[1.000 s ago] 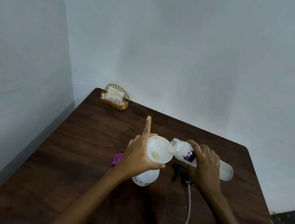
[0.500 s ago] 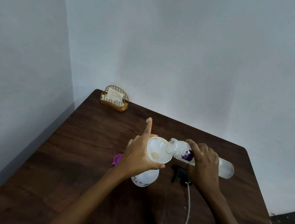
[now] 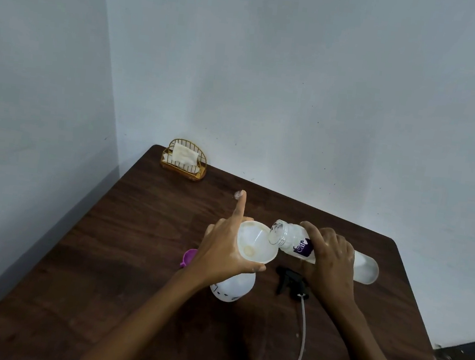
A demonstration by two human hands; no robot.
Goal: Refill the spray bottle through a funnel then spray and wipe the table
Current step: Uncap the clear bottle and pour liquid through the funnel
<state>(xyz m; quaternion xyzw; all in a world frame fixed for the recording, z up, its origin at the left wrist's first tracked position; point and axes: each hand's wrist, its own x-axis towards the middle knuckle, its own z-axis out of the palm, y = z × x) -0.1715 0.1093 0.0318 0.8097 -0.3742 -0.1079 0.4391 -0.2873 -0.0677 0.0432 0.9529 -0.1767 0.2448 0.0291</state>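
A white spray bottle body (image 3: 232, 290) stands on the dark wooden table (image 3: 134, 242) with a white funnel (image 3: 255, 242) in its neck. My left hand (image 3: 222, 249) grips the funnel's rim, its index finger pointing straight up. My right hand (image 3: 329, 262) holds a clear refill bottle (image 3: 365, 267) with a purple label, tipped almost flat, its open mouth over the funnel's right edge. The black trigger head (image 3: 289, 283) with its long clear tube (image 3: 300, 341) lies on the table below my right hand.
A gold wire holder (image 3: 183, 160) with a white cloth stands at the far left corner by the walls. A purple cap (image 3: 189, 257) lies just left of the spray bottle, partly behind my left hand. The table's right edge drops off to a dark floor.
The refill bottle's mouth has crept slightly further over the funnel's rim. Both hands otherwise hold their places.
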